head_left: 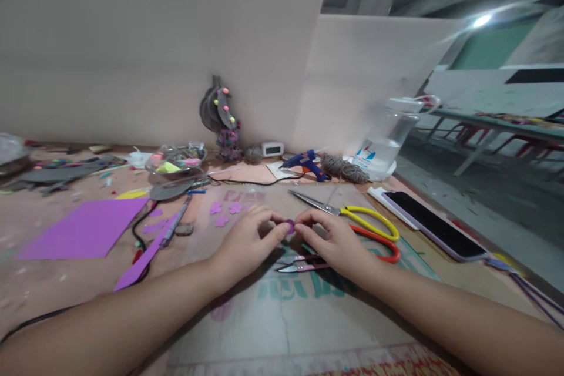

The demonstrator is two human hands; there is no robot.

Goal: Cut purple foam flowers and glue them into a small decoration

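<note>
A small purple piece (289, 226), likely a cut-out like those nearby, is pinched between the fingertips of my left hand (253, 238) and my right hand (337, 244). Its exact shape is mostly hidden by the fingers. Left of my left hand lie several purple flower cut-outs (221, 221) on the clear mat (238, 329). Under my right hand are thread snips (288, 268), partly covered, with blades pointing left. Large scissors (372, 217) with one yellow and one orange-red handle rest just behind and beside that hand.
On the left are a purple sheet (83, 229), a purple strip (143, 261), a pen (176, 222) and a black cord. At the back stand a bowl of bits (176, 161), a decorated grey ornament (215, 108), a blue glue gun (306, 161), grey yarn (346, 169) and a water jug (383, 141). A phone (434, 226) lies right.
</note>
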